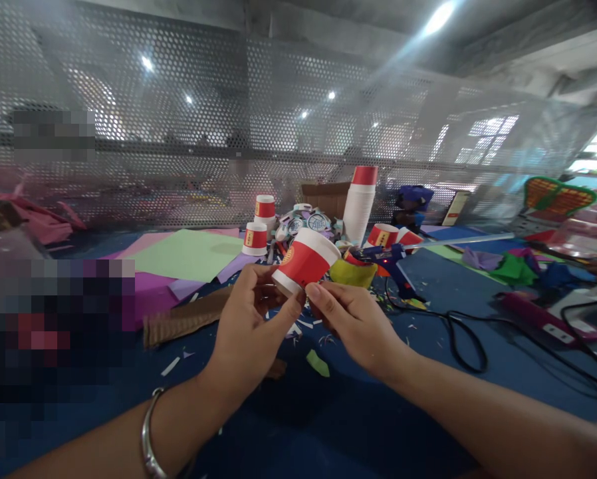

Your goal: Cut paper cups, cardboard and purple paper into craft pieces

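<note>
The cup [309,263] was red with white bands at both ends and a round gold emblem. The tall cup stack [359,211] was white, red at its top. The bracelet [149,432] shone silver. The table [378,432] was dark blue, the large paper sheet [193,256] pale green, the cardboard strip [186,319] ridged brown, the glue gun [381,253] dark blue, its cord [484,359] black. Holes patterned the grey screen [179,120].

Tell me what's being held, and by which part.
A red-and-white paper cup, tilted: the left hand and right hand hold it with their fingers around its lower end. The fingertips behind it are hidden.
</note>
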Tool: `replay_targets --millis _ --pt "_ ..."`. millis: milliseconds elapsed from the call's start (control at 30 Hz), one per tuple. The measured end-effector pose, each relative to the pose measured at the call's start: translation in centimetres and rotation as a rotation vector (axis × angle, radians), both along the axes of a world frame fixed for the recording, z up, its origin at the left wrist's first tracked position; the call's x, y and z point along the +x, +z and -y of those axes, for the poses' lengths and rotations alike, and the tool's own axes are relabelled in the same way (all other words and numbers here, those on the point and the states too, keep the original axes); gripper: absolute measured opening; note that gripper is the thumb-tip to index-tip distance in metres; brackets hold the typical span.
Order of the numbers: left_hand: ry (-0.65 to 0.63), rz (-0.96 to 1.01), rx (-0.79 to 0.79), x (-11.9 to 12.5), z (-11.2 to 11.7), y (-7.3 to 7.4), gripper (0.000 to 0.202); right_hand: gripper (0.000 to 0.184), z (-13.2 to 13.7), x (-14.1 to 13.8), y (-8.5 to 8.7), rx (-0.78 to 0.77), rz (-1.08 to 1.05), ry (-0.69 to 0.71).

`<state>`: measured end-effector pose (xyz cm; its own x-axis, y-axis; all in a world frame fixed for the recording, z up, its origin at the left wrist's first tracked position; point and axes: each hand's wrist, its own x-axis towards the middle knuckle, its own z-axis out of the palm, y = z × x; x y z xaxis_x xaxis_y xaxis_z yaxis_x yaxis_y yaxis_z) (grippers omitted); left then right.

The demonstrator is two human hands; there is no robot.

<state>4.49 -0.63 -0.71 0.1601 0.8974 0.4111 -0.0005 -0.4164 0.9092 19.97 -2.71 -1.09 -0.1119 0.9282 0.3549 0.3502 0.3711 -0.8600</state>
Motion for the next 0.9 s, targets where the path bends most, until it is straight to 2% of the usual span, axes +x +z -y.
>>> replay_targets --millis 400,567,733,900 --pt "-0.012 0.056 0.004 0.00 -0.15 0.00 0.036 0.049 0.10 -0.07 0.15 -0.012 -0.061 0.023" --pt "-0.063 0.199 -0.112 0.19 -0.04 -0.01 0.042 0.049 0.28 -0.08 0.42 -0.015 -0.027 -0.002" --pt "-0.103 0.269 -0.227 0.24 -0.21 -0.03 0.032 0.048 0.18 0.15 0.32 0.004 -0.035 0.003" --pt "-0.088 0.210 -0.159 0.00 -0.29 0.22 0.029 0.049 -0.02 0.19 0.24 -0.001 -0.036 -0.001"
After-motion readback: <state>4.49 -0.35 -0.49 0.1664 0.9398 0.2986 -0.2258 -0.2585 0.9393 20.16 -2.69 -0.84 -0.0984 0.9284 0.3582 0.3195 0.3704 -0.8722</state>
